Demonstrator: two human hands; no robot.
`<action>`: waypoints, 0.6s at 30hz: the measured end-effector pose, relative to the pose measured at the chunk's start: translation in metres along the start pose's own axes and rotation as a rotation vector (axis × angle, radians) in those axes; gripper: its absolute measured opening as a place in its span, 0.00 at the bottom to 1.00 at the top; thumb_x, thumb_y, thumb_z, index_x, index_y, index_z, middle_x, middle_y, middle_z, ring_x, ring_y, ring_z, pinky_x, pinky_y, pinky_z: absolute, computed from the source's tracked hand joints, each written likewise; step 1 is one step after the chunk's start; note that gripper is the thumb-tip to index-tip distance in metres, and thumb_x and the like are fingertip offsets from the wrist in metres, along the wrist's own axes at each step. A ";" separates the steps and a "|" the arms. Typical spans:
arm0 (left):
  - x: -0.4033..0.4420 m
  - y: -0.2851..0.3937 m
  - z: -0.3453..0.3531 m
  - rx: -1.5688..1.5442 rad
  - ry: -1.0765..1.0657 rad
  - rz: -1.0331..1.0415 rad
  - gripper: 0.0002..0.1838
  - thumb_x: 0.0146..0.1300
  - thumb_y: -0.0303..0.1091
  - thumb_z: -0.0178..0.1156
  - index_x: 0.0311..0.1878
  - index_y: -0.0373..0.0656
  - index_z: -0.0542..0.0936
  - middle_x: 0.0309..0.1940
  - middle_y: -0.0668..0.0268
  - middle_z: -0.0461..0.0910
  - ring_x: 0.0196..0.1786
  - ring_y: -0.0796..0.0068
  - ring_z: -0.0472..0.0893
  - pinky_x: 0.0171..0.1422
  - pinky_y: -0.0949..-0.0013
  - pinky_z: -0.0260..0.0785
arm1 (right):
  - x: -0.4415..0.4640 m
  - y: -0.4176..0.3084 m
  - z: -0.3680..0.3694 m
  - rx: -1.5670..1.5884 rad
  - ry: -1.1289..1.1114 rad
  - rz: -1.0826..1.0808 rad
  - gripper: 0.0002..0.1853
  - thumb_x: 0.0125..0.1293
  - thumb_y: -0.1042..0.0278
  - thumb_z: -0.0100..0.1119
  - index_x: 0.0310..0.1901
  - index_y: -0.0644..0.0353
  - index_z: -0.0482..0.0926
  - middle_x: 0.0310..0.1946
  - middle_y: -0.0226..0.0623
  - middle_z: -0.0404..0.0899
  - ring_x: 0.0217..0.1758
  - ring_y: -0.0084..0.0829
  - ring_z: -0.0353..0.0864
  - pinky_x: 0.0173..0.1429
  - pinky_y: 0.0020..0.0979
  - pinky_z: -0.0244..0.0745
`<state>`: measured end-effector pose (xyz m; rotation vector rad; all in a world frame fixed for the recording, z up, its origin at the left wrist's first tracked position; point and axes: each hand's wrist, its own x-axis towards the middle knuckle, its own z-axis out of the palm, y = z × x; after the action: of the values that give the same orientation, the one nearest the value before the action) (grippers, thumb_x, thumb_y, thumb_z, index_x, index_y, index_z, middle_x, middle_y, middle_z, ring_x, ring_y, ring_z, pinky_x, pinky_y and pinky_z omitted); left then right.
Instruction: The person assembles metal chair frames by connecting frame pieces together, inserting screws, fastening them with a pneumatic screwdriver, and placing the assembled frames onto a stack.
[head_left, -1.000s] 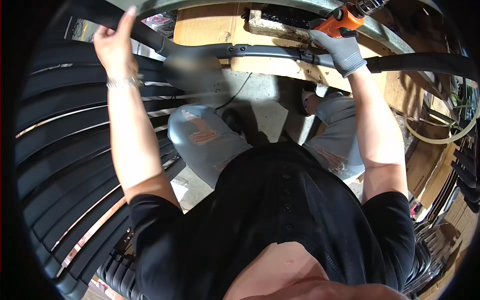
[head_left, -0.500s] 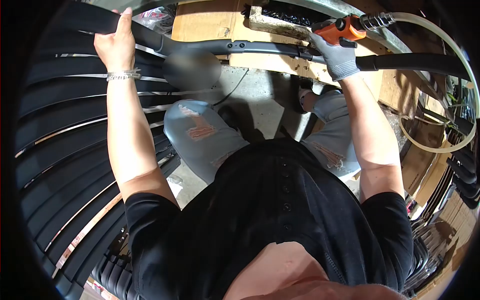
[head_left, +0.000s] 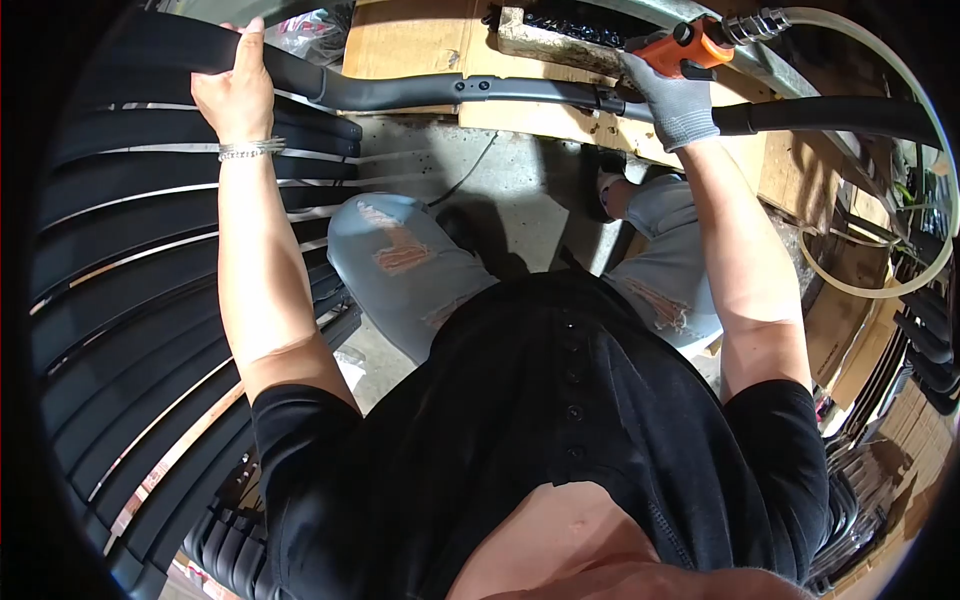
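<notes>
A long black bar (head_left: 400, 93) with two small bolts near its middle runs across the top of the view. My bare left hand (head_left: 238, 92), a bracelet at its wrist, is closed on the bar's padded left part, thumb up. In a grey glove, my right hand (head_left: 675, 103) grips an orange power tool (head_left: 680, 48) just above the bar. A clear hose (head_left: 915, 95) is joined to the tool by a metal fitting. The glove hides part of the bar behind it.
Several black padded bars (head_left: 150, 215) lie stacked on the left. Beneath the long bar is a cardboard-covered surface (head_left: 400, 45), with a wooden box (head_left: 555, 50) of small black parts at the back. Flattened cardboard (head_left: 850, 320) and more black parts stand at the right.
The orange tool has turned from pointing up and right to lying more level, its hose now in view. My left hand has closed on the bar and moved slightly lower.
</notes>
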<state>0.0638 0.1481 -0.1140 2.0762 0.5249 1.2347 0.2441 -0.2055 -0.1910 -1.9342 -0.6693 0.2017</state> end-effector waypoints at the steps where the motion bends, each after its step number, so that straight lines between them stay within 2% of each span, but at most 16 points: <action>1: -0.001 0.002 0.002 -0.036 0.028 -0.028 0.06 0.52 0.27 0.63 0.29 0.35 0.76 0.27 0.71 0.75 0.30 0.84 0.72 0.36 0.78 0.65 | 0.000 0.000 0.000 -0.013 0.015 -0.025 0.13 0.53 0.64 0.62 0.36 0.62 0.75 0.27 0.30 0.78 0.30 0.19 0.75 0.37 0.22 0.71; 3: -0.001 0.002 0.004 -0.070 0.058 -0.057 0.06 0.52 0.27 0.63 0.29 0.35 0.76 0.27 0.72 0.75 0.29 0.84 0.72 0.36 0.79 0.65 | 0.000 -0.002 0.000 -0.039 0.048 -0.076 0.12 0.53 0.64 0.62 0.35 0.62 0.75 0.27 0.30 0.78 0.29 0.19 0.75 0.36 0.22 0.71; 7: 0.005 -0.004 0.007 -0.099 0.007 0.003 0.06 0.52 0.27 0.63 0.27 0.35 0.76 0.25 0.73 0.75 0.29 0.84 0.71 0.35 0.79 0.64 | -0.002 -0.009 -0.002 -0.019 0.022 -0.029 0.12 0.53 0.64 0.62 0.34 0.62 0.75 0.26 0.30 0.78 0.28 0.20 0.75 0.35 0.22 0.71; 16: 0.007 -0.004 0.005 -0.127 -0.010 -0.037 0.06 0.52 0.27 0.63 0.26 0.36 0.76 0.25 0.73 0.75 0.29 0.85 0.72 0.36 0.79 0.64 | -0.002 -0.008 -0.002 -0.038 0.011 -0.062 0.12 0.52 0.63 0.62 0.33 0.62 0.75 0.25 0.30 0.78 0.27 0.20 0.75 0.35 0.22 0.70; 18: 0.005 -0.002 0.005 -0.146 -0.007 -0.038 0.06 0.52 0.27 0.63 0.27 0.37 0.76 0.25 0.73 0.75 0.29 0.85 0.72 0.36 0.79 0.64 | -0.001 -0.006 -0.002 -0.040 0.016 -0.039 0.15 0.49 0.61 0.65 0.32 0.62 0.75 0.26 0.31 0.78 0.29 0.22 0.77 0.37 0.24 0.71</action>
<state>0.0710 0.1511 -0.1138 1.9398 0.4548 1.2071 0.2417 -0.2063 -0.1848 -1.9570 -0.7044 0.1495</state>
